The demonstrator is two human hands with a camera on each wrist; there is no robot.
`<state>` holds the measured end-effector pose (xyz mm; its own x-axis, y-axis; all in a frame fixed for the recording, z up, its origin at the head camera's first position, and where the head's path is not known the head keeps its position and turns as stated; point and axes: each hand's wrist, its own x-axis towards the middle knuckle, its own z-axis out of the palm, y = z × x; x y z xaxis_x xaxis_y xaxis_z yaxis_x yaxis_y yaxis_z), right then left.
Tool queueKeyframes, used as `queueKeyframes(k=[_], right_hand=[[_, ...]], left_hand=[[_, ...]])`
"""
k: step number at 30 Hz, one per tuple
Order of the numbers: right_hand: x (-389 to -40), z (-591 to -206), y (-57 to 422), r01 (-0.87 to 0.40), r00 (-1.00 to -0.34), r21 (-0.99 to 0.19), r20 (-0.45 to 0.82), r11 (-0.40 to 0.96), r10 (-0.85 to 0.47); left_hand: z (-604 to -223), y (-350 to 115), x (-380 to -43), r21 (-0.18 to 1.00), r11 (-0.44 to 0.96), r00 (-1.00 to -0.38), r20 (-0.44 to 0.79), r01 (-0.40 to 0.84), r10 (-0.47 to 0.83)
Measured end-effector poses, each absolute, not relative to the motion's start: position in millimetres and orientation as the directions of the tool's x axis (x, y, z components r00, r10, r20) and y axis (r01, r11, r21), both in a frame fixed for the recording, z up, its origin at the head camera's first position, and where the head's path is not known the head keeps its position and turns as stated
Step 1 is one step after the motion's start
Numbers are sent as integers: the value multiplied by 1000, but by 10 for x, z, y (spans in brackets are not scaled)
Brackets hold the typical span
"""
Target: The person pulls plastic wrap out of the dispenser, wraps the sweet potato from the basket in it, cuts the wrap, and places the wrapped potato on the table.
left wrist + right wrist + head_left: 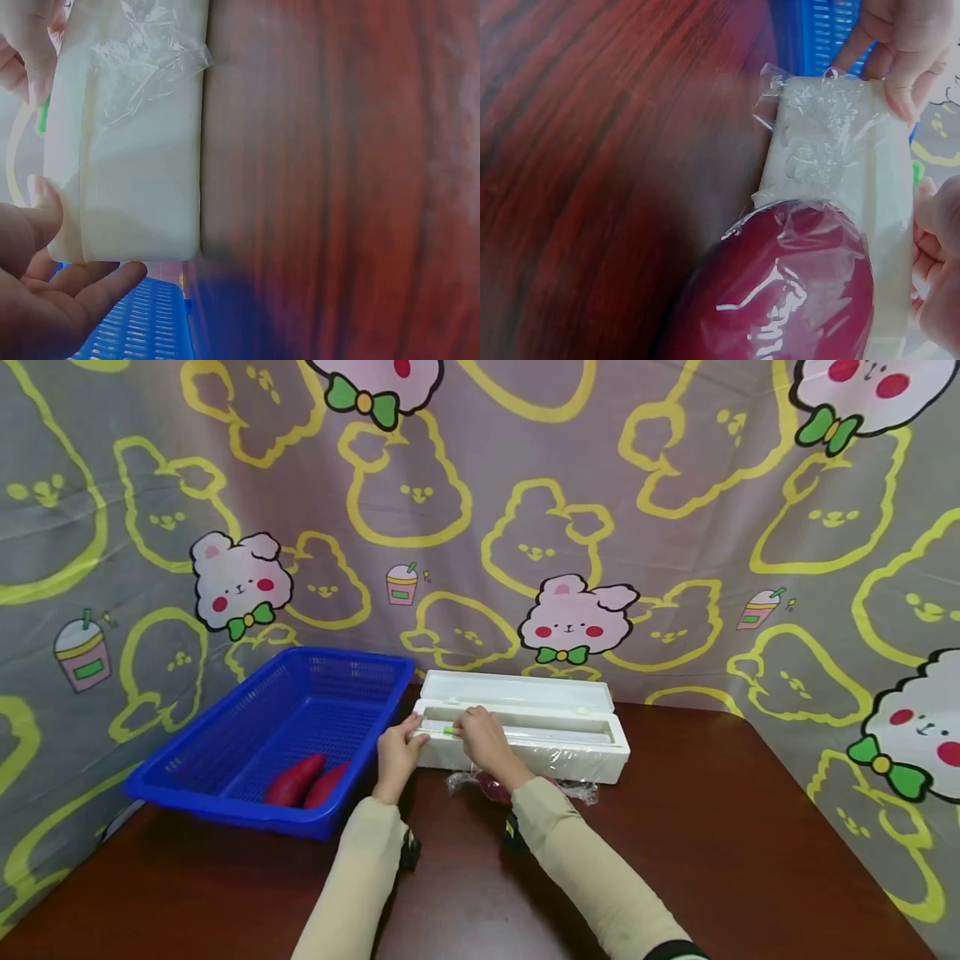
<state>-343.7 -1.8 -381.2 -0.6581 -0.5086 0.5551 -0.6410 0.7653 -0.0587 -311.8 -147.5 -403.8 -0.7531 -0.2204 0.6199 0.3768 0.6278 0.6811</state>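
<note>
A long white cling film dispenser (600, 767) lies on the table with its lid (517, 691) raised at the back. My left hand (397, 758) holds its left end, thumb on the top edge and fingers at the end face, as the left wrist view shows. Near that end, my right hand (483, 739) pinches a small green slider (450, 731) on the dispenser's top edge. In front of the dispenser, partly behind my right forearm, is a dark red, rounded sweet potato (802, 292) covered in clear film (817, 127). Some film lies against the dispenser's front.
To the left stands a blue plastic basket (225, 814) with two red sweet potatoes (295, 781) in its near corner. The brown wooden table (720, 827) reaches to a patterned cloth (675, 635) hanging behind and at both sides.
</note>
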Motion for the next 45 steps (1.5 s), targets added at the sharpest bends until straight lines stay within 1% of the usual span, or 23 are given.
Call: queueKeyframes(k=[3, 7, 12, 14, 16, 22, 24, 27, 31, 35, 39, 45], right_hand=[[-3428, -3819, 36, -632, -675, -45, 523, 774, -521], [-3388, -3819, 82, -585, -716, 11, 464, 811, -522], [-3341, -3830, 167, -575, -701, 55, 481, 816, -527], [-3347, -3838, 212, -580, -690, 54, 498, 813, -525], [-3368, -3837, 259, -575, -699, 41, 495, 817, -516], [-3398, -3773, 509, -532, -758, -37, 466, 846, -457], [-3396, -3760, 610, -520, -767, -42, 462, 853, -445], [-3385, -3756, 750, -521, -759, -27, 472, 853, -448], [-3359, -3776, 946, -533, -730, 3, 503, 846, -462], [-3350, -3798, 1216, -518, -714, 19, 541, 855, -445], [-3345, -3810, 1473, -479, -704, 39, 580, 877, -410], [-3304, -3807, 1628, -510, -677, 55, 591, 859, -439]], left_hand=[[-4056, -1469, -3102, 687, 634, -773, 597, 355, -215], [-4093, -1446, -3093, 693, 637, -790, 577, 338, -209], [-4103, -1392, -3094, 685, 644, -785, 584, 340, -207], [-4093, -1364, -3099, 681, 649, -781, 588, 339, -209], [-4079, -1348, -3117, 679, 651, -778, 592, 340, -210], [-4027, -1425, -3161, 683, 652, -785, 581, 328, -214], [-4022, -1472, -3163, 682, 656, -777, 588, 324, -227], [-4019, -1513, -3153, 679, 656, -768, 597, 329, -232], [-4036, -1502, -3148, 666, 658, -767, 607, 352, -205], [-4036, -1487, -3149, 665, 661, -779, 597, 347, -193], [-4000, -1512, -3129, 676, 667, -788, 578, 314, -215], [-3992, -1529, -3111, 675, 677, -820, 542, 294, -185]])
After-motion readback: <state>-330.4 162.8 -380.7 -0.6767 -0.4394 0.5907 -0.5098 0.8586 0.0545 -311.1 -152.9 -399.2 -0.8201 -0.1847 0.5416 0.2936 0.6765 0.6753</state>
